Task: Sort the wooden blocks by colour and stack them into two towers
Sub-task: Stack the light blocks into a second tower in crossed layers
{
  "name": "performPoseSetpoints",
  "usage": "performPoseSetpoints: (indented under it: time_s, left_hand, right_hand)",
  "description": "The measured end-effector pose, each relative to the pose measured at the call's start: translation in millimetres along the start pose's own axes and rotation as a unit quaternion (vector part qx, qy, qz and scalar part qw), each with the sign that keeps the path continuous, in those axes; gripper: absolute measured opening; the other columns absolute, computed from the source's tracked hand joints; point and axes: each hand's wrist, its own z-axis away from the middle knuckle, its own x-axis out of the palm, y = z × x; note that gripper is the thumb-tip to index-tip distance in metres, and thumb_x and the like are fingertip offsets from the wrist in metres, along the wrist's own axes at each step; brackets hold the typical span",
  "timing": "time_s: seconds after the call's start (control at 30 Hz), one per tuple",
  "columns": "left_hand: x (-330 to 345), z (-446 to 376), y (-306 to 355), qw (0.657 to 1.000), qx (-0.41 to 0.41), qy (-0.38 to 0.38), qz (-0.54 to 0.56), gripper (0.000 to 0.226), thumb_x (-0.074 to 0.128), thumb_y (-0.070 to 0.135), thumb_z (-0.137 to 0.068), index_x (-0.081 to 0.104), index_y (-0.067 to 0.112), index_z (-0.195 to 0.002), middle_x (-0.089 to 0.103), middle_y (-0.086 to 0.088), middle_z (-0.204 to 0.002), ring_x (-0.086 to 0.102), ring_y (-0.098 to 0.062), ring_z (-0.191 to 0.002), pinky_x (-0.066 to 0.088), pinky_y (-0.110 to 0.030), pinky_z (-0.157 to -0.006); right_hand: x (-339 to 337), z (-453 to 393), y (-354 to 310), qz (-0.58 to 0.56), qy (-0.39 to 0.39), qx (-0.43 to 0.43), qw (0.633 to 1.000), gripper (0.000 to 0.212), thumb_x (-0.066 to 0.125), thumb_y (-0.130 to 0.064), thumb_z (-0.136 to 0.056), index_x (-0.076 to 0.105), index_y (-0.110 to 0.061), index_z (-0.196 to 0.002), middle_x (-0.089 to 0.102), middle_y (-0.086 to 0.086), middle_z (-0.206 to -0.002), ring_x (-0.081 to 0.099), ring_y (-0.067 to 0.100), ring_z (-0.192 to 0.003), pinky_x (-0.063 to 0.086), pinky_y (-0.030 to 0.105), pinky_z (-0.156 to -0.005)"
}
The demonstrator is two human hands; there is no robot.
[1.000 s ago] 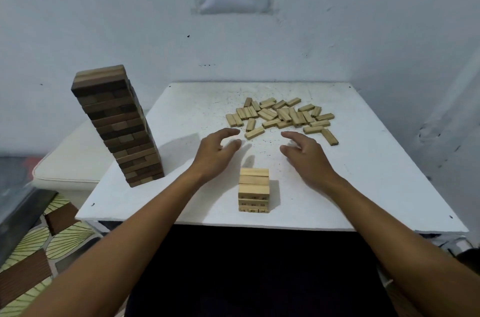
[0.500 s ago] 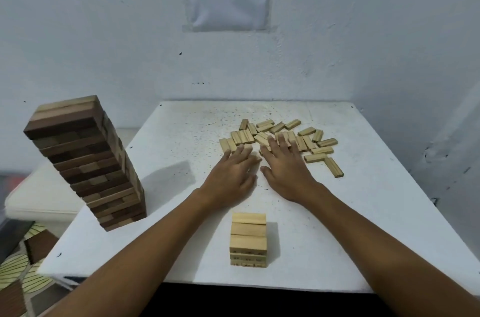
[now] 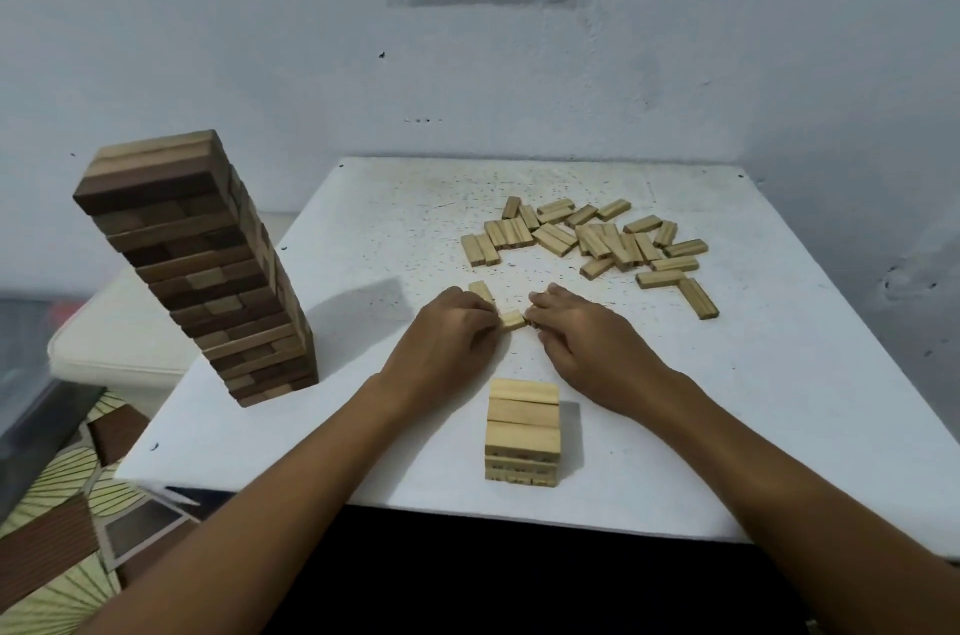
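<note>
Two hands are seen knuckles-up on a white table (image 3: 753,400), with a tall dark tower (image 3: 202,270) well off to their left. A scatter of loose pale blocks (image 3: 597,239) lies beyond them and a short pale stack (image 3: 523,431) nearer the person, between the wrists. A few pale blocks (image 3: 511,320) are pinched between the curled fingers of the left hand (image 3: 447,338) and the right hand (image 3: 582,338).

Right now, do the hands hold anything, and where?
Both hands grip light blocks between them, fingers at the ends; the count is unclear.
</note>
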Motion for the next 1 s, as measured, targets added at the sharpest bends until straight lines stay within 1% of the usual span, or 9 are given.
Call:
performPoseSetpoints:
  time_s: [0.23, 0.3, 0.37, 0.47, 0.57, 0.63, 0.73, 0.9, 1.0]
  left_hand:
    - [-3, 7, 6, 0.994, -0.068, -0.029, 0.077, 0.024, 0.072, 0.033, -0.083, 0.077, 0.01, -0.08, 0.063, 0.002, -0.086, 0.059, -0.011, -0.072, 0.051, -0.036, -0.063]
    - [-5, 5, 4, 0.994, -0.061, -0.034, 0.081, 0.034, 0.065, 0.043, -0.083, 0.077, 0.012, -0.086, 0.065, 0.001, -0.092, 0.059, -0.012, -0.084, 0.051, -0.034, -0.072]
    - [-7, 4, -1, 0.995, -0.061, -0.044, 0.06, 0.039, 0.059, 0.046, -0.084, 0.075, 0.017, -0.105, 0.064, 0.0, -0.113, 0.054, -0.015, -0.108, 0.045, -0.036, -0.09]
    - [-12, 1, -14, 0.991, -0.081, -0.098, 0.043, 0.055, 0.058, 0.043, -0.078, 0.062, 0.024, -0.129, 0.047, 0.003, -0.146, 0.034, -0.016, -0.137, 0.024, -0.043, -0.112]
    - [-16, -3, -20, 0.982, -0.115, -0.138, 0.059, 0.067, 0.05, 0.059, -0.071, 0.063, 0.025, -0.127, 0.049, 0.004, -0.145, 0.034, -0.011, -0.139, 0.009, -0.055, -0.117]
    - [-18, -3, -20, 0.983, -0.118, -0.119, 0.08, 0.067, 0.048, 0.062, -0.068, 0.07, 0.023, -0.117, 0.059, 0.002, -0.135, 0.045, -0.012, -0.13, 0.02, -0.057, -0.113]
    - [-19, 1, -21, 0.982, -0.12, -0.09, 0.11, 0.056, 0.053, 0.055, -0.068, 0.075, 0.023, -0.107, 0.066, 0.003, -0.125, 0.053, -0.01, -0.119, 0.037, -0.054, -0.102]
    - [-25, 6, -18, 0.976, -0.138, -0.078, 0.149, 0.049, 0.063, 0.045, -0.065, 0.076, 0.019, -0.105, 0.067, 0.003, -0.121, 0.055, -0.005, -0.113, 0.046, -0.039, -0.098]
    - [-26, 8, -14, 0.975, -0.122, -0.088, 0.162, 0.043, 0.068, 0.043, -0.065, 0.077, 0.018, -0.099, 0.069, 0.004, -0.115, 0.059, -0.006, -0.107, 0.049, -0.033, -0.093]
  right_hand:
    - [-2, 7, 1, -0.065, 0.036, -0.028, 0.997, 0.022, 0.062, -0.009, -0.091, 0.073, -0.011, -0.111, 0.064, 0.006, -0.127, 0.05, 0.02, -0.128, 0.044, 0.038, -0.103]
    - [-3, 7, 1, -0.071, 0.042, -0.015, 0.996, 0.019, 0.066, -0.014, -0.089, 0.074, -0.014, -0.106, 0.06, 0.005, -0.131, 0.047, 0.018, -0.128, 0.043, 0.037, -0.102]
    - [-4, 8, 1, -0.07, 0.042, 0.012, 0.997, 0.017, 0.071, -0.024, -0.086, 0.073, -0.019, -0.102, 0.055, 0.003, -0.138, 0.04, 0.015, -0.133, 0.039, 0.034, -0.104]
    - [-8, 8, -3, -0.081, 0.036, 0.05, 0.995, 0.031, 0.075, -0.039, -0.08, 0.069, -0.021, -0.104, 0.055, 0.0, -0.137, 0.041, 0.013, -0.13, 0.035, 0.029, -0.097]
    - [-8, 4, -12, -0.034, 0.026, 0.054, 0.998, 0.063, 0.073, -0.056, -0.076, 0.06, -0.023, -0.128, 0.052, -0.002, -0.14, 0.041, 0.015, -0.13, 0.033, 0.033, -0.101]
    - [-5, -2, -17, 0.006, 0.013, 0.052, 0.999, 0.073, 0.069, -0.063, -0.075, 0.056, -0.024, -0.135, 0.048, -0.001, -0.144, 0.037, 0.017, -0.133, 0.031, 0.037, -0.105]
    - [-1, -11, -18, 0.02, 0.007, 0.045, 0.999, 0.066, 0.068, -0.062, -0.076, 0.061, -0.024, -0.13, 0.053, -0.001, -0.139, 0.039, 0.018, -0.128, 0.034, 0.038, -0.102]
    - [-4, -21, -9, -0.071, 0.003, 0.04, 0.997, 0.044, 0.073, -0.035, -0.083, 0.066, -0.018, -0.123, 0.055, 0.002, -0.137, 0.044, 0.015, -0.126, 0.038, 0.029, -0.097]
    - [-4, -23, -3, -0.076, 0.028, 0.05, 0.995, 0.041, 0.075, -0.031, -0.083, 0.067, -0.017, -0.121, 0.055, 0.004, -0.136, 0.045, 0.016, -0.126, 0.037, 0.028, -0.097]
